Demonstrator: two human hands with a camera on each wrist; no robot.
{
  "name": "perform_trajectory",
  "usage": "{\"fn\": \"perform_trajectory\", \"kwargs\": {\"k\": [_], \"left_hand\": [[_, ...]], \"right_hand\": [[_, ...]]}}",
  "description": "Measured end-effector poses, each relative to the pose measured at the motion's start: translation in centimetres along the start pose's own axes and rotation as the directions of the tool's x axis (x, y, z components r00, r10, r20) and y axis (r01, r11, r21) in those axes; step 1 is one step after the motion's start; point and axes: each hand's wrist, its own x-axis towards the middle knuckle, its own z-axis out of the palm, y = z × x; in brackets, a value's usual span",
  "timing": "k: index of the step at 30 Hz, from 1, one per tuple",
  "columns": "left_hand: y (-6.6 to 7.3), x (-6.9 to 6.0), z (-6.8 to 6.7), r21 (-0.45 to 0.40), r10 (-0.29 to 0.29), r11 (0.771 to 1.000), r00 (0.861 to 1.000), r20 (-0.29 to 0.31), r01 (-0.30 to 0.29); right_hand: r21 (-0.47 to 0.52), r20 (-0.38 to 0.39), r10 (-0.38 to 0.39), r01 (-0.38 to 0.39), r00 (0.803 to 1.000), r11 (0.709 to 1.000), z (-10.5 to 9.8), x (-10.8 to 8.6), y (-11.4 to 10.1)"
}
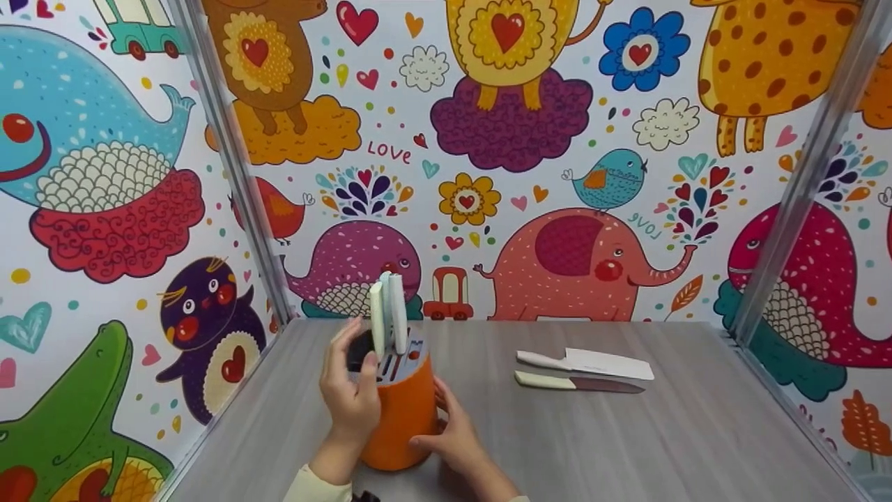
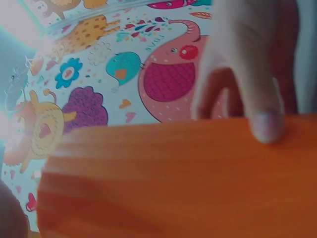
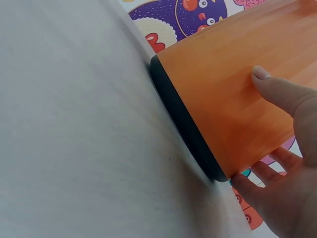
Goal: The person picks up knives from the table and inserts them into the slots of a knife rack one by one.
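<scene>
An orange knife block (image 1: 403, 425) with a dark base stands on the table, in front of me and left of the middle. Several knives with pale handles (image 1: 391, 314) rise from its slotted top. My left hand (image 1: 352, 390) holds the block's upper left side, its fingers curving about the rim and its thumb near the handles. Low on the other side my right hand (image 1: 456, 432) grips the block. In the right wrist view the thumb of that right hand (image 3: 285, 198) lies on the orange wall (image 3: 218, 94), with the other fingers round its far side.
To the right on the grey table (image 1: 592, 446) lie a white cleaver (image 1: 606, 363) and, nearer me, a narrower knife (image 1: 578, 382) with a pale handle and brownish blade. Cartoon-printed panels (image 1: 481, 230) with metal posts (image 1: 244, 167) enclose the back and sides.
</scene>
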Motion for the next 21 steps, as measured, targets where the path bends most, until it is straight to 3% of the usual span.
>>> {"fn": "perform_trajectory", "kwargs": {"k": [4,7,9,12,17,21], "left_hand": [[-1.5,-1.5,-1.0,0.063,-0.107,0.992,0.994,0.014,0.106],[-2.6,-2.8,-1.4,0.117,-0.236,0.966,0.97,0.053,0.229],[-3.1,-3.7,-1.7,0.15,-0.345,0.932,0.935,0.078,0.331],[-3.9,-4.7,-2.3,0.181,-0.478,0.872,0.872,0.108,0.455],[-5.3,-5.2,-3.2,0.163,-0.587,0.809,0.795,0.156,0.565],[-6.0,-5.8,-3.4,0.148,-0.671,0.742,0.716,0.196,0.654]], "right_hand": [[0.0,-0.029,0.033,-0.033,0.999,0.999,-0.1,0.0,-0.3],[0.002,-0.035,0.053,-0.053,0.998,0.999,-0.4,0.0,-0.3],[0.009,-0.038,0.065,-0.065,0.997,0.998,-0.4,-0.1,-0.2],[0.016,-0.031,0.054,-0.053,0.998,0.998,-0.3,-0.1,-0.1],[0.036,0.0,0.004,-0.004,1.0,0.999,0.1,0.0,-0.1],[0.032,-0.012,0.042,-0.041,0.999,0.999,0.1,-0.2,0.1]]}}
